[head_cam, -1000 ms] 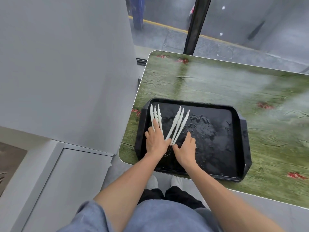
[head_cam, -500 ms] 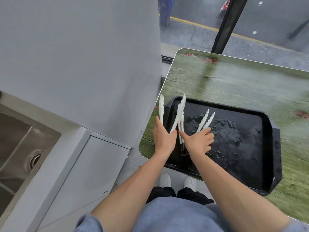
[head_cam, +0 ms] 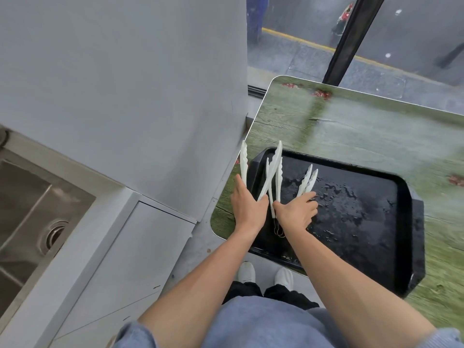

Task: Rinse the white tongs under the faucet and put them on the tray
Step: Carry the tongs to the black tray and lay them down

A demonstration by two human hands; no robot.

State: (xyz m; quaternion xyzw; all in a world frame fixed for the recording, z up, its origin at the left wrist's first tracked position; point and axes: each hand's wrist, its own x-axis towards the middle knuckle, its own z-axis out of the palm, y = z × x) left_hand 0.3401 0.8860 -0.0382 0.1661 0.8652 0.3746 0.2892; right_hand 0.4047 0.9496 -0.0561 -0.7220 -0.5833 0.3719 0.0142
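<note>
Since a second ago, when both hands pressed flat on tongs lying in the tray, the left hand (head_cam: 247,205) has lifted one pair of white tongs (head_cam: 270,175) off the wet surface, and the view has swung left so that a steel sink (head_cam: 30,209) now shows at about 9 o'clock. That lifted pair is spread wide: one arm stands up past the tray's left rim over the green table edge, the other crosses diagonally toward 1 o'clock above the tray's near-left corner. The left hand is clenched around the pair's hinge end, palm down. A second pair (head_cam: 275,194) lies in the black tray (head_cam: 411,222) just beside the right thumb, its wire loop trailing toward 6 o'clock between the two wrists. A third pair (head_cam: 308,182) points toward 1 o'clock from under the right hand (head_cam: 297,212), whose fingers curl over its handle end; whether it truly grips or only rests there cannot be told. Water beads across the tray's dark floor. The tray sits on a green wood-print table (head_cam: 376,129), at the 3 o'clock side of a grey wall (head_cam: 125,84). White shoes (head_cam: 266,275) show at 6 o'clock below the forearms.
</note>
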